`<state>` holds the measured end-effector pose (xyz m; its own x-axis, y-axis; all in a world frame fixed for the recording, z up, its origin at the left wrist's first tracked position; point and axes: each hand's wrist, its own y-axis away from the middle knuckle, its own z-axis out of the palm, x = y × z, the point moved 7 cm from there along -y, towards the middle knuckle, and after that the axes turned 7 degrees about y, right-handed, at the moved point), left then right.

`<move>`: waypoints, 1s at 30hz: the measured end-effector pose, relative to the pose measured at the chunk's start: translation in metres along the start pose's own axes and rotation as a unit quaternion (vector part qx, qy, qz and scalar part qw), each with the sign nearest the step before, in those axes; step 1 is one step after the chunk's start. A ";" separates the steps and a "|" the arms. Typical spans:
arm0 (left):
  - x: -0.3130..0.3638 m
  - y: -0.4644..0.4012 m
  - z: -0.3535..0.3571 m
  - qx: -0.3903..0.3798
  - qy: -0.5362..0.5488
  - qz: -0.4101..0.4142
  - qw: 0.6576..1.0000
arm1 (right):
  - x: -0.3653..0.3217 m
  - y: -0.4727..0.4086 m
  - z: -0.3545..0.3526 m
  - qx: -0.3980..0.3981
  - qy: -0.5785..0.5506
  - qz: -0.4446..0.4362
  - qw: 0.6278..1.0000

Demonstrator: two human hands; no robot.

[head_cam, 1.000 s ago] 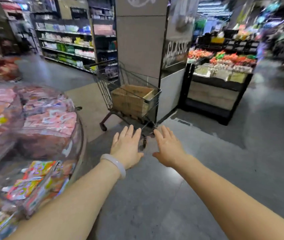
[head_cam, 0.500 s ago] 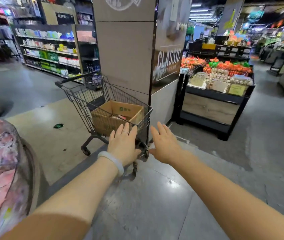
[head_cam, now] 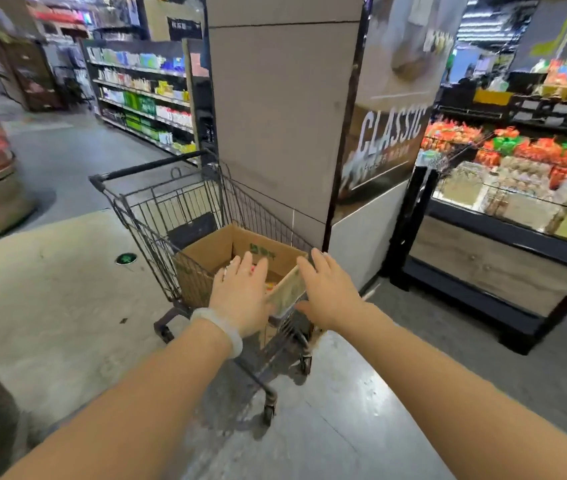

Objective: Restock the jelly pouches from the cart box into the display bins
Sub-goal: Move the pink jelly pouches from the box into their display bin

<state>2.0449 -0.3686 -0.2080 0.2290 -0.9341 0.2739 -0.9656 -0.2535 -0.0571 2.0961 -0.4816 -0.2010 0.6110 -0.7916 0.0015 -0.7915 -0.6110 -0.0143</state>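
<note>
Both hands, left hand and right hand, reach flat-fingered, holding nothing, over the brown cardboard box in the dark wire cart.

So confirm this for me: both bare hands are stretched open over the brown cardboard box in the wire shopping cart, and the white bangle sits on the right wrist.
One detail is wrong: the white bangle sits on the left wrist, not the right, as the head view shows. The rest holds: the left hand and right hand are stretched open over the brown cardboard box in the wire shopping cart.

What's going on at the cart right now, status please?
Left hand open over the cardboard box. Right hand open at its near corner. Nothing held. Cart beside pillar, path clear.
</note>
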 end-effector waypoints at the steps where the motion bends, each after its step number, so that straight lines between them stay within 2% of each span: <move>1: -0.003 -0.021 0.000 0.001 0.009 -0.013 1.000 | 0.006 -0.022 0.000 -0.002 -0.007 -0.006 1.000; 12: -0.098 -0.237 0.039 -0.004 0.027 -0.137 0.990 | 0.054 -0.255 0.062 -0.062 -0.007 -0.061 0.996; 20: -0.152 -0.369 0.068 -0.005 0.114 -0.194 0.974 | 0.050 -0.423 0.090 -0.120 -0.040 -0.093 0.988; 26: -0.210 -0.391 0.142 -0.078 0.186 -0.316 0.927 | 0.035 -0.483 0.175 -0.194 -0.057 -0.117 0.972; 30: -0.241 -0.400 0.195 -0.091 0.224 -0.369 0.897 | 0.025 -0.514 0.237 -0.260 -0.064 -0.131 0.954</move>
<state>2.4004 -0.0912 -0.4380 0.7816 -0.3221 0.5341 -0.5839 -0.6789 0.4451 2.5208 -0.1858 -0.4310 0.7589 -0.6241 -0.1858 -0.4898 -0.7351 0.4687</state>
